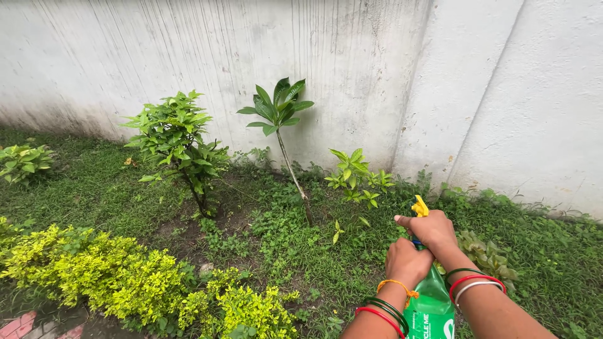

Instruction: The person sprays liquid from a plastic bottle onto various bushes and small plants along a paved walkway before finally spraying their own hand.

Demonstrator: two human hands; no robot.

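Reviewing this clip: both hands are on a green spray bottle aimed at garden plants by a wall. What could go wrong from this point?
1. The right hand covers the yellow nozzle, so spray may hit the fingers instead of the plants.
2. The nozzle seems aimed at the small yellow-green plant; the thin-stemmed sapling and the bush farther left could be missed.
3. The left hand grips only the neck of the bottle, which may slip.

Bare forearms, no sleeves. Left wrist (391, 306): thin orange thread band, dark green bangles, red bangle. Right wrist (475, 284): dark green, red, white bangles.
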